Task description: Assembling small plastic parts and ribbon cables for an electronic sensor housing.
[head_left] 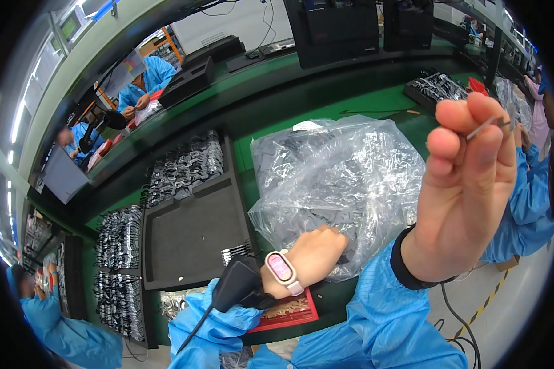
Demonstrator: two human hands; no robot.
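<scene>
My right hand (465, 184) is raised at the right, close to the camera, with a black band around its wrist. Its thumb and fingertips pinch a small thin metal strip (481, 129); what kind of part it is I cannot make out. Lower down, my left hand (317, 251) reaches into the near side of a large clear plastic bag (375, 160) that holds many dark grey flat pieces (329, 216). The left fingers point down and are mostly hidden among the pieces and the plastic. A pale wristband with a lit screen (280, 267) sits on my left wrist.
Left of the bag lies a black tray (194, 230), mostly bare, with rows of small metal-and-black parts (188, 163) behind it and more (118, 246) beside it. A red tray (311, 313) of small brass-coloured pieces is near the edge. Co-workers in blue sit at both sides.
</scene>
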